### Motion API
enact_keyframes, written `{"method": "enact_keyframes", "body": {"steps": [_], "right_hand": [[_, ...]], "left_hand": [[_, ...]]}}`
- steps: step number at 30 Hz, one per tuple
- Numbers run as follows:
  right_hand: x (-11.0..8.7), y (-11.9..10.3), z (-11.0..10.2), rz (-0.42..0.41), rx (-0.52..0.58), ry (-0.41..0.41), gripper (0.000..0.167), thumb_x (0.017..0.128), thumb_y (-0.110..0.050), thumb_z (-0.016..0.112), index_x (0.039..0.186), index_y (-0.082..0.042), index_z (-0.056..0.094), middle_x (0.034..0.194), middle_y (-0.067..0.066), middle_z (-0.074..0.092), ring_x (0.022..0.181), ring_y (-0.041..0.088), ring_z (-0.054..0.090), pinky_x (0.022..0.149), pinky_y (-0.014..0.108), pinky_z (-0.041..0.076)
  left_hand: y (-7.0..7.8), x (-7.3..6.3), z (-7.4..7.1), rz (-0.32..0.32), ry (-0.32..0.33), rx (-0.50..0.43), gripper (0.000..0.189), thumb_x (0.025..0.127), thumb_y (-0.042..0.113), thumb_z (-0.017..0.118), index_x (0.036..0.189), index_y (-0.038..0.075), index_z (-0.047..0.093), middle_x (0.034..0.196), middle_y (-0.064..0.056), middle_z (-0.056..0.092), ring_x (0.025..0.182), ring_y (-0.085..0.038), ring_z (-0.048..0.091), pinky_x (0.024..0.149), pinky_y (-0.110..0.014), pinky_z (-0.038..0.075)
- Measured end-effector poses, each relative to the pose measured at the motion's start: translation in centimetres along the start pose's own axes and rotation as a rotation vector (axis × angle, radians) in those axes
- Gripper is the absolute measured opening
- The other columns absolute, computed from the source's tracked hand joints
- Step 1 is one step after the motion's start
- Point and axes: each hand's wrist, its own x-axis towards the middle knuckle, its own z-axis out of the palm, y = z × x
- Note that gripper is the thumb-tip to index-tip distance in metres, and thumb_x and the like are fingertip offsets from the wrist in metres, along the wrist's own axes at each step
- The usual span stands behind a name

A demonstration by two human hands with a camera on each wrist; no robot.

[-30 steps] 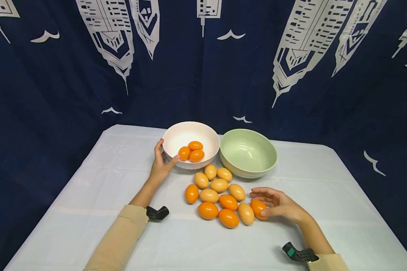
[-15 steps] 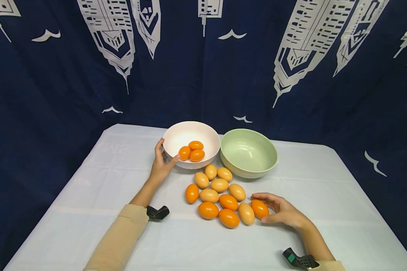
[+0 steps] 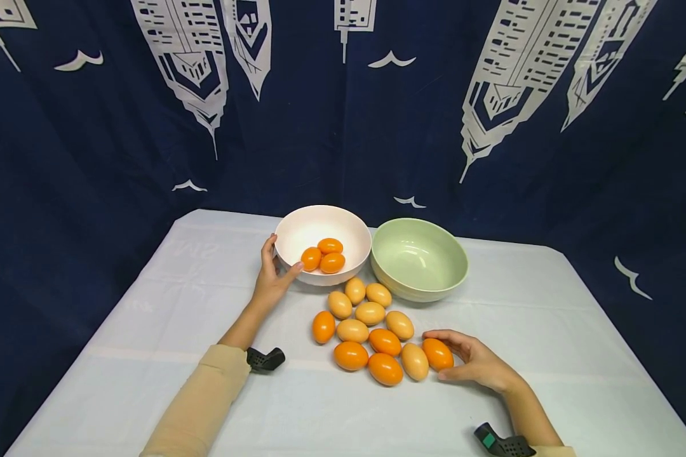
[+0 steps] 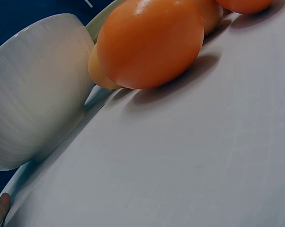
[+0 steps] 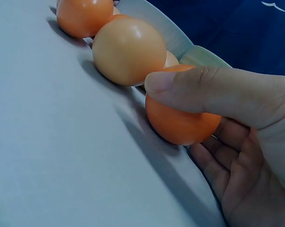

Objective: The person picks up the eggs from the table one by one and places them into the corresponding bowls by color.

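Observation:
The left hand [image 3: 273,278] grips the left side of a pinkish-white bowl [image 3: 297,225], its thumb at the near rim. Three orange eggs [image 3: 329,245] lie inside that bowl. On the right, the right hand [image 3: 480,362] has its thumb and fingers curled around an orange egg [image 3: 437,354] that sits at the right end of a loose group. From the right wrist view, the thumb [image 5: 194,92] crosses the front of this egg, and the other fingers bend behind it. A tan egg [image 3: 414,362] lies just left of it.
Beside the white bowl stands a light green bowl [image 3: 420,254] with nothing in it. Several tan eggs [image 3: 369,313] and orange eggs [image 3: 385,369] spread over the white tablecloth [image 3: 297,406] in front of the bowls. A dark blue printed curtain [image 3: 343,139] hangs behind the table.
The right hand has shifted slightly toward the person, its thumb moving from over the orange egg to its near end. The left hand and the bowls have stayed in place.

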Motion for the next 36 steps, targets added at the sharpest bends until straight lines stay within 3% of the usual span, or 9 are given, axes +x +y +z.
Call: {"method": "enact_keyframes", "body": {"steps": [4,17,24,27,36], "right_hand": [[0.1,0.1,0.1,0.0,-0.012,0.01,0.061,0.078,0.001,0.077,0.134,0.002,0.053,0.136,0.021,0.053,0.122,0.004,0.05,0.101,0.011,0.032],[0.0,0.2,0.2,0.036,-0.003,0.068,0.062,0.076,-0.001,0.079,0.133,0.003,0.054,0.135,0.017,0.056,0.12,0.003,0.051,0.1,0.011,0.034],[0.1,0.5,-0.1,-0.004,0.095,0.097,0.06,0.078,0.007,0.074,0.132,0.011,0.05,0.13,0.0,0.062,0.121,0.003,0.052,0.1,0.014,0.037],[0.3,0.4,-0.2,-0.032,0.136,0.094,0.057,0.079,0.01,0.07,0.132,0.014,0.048,0.129,0.0,0.062,0.12,0.005,0.054,0.099,0.016,0.04],[1.9,-0.9,-0.6,-0.044,0.115,0.115,0.055,0.08,0.01,0.069,0.131,0.017,0.047,0.128,-0.004,0.063,0.118,0.004,0.055,0.098,0.016,0.041]], "left_hand": [[0.0,0.0,-0.1,-0.001,0.0,-0.001,0.08,0.093,0.017,0.066,0.151,0.012,0.011,0.162,-0.012,0.002,0.147,-0.025,0.011,0.117,-0.043,0.019],[0.2,0.1,-0.1,-0.018,-0.004,0.008,0.082,0.092,0.019,0.067,0.151,0.013,0.011,0.162,-0.011,0.002,0.145,-0.033,0.016,0.116,-0.045,0.02],[0.2,0.1,-0.1,-0.031,-0.006,0.02,0.082,0.093,0.02,0.067,0.152,0.013,0.011,0.162,-0.011,0.002,0.145,-0.033,0.017,0.116,-0.045,0.021],[0.2,0.1,-0.1,-0.034,-0.006,0.021,0.082,0.092,0.02,0.067,0.152,0.014,0.011,0.163,-0.01,0.002,0.145,-0.033,0.018,0.116,-0.044,0.021],[-0.3,0.0,-0.1,-0.015,0.004,0.011,0.082,0.092,0.02,0.067,0.152,0.015,0.011,0.162,-0.01,0.002,0.145,-0.034,0.017,0.116,-0.045,0.021]]}}
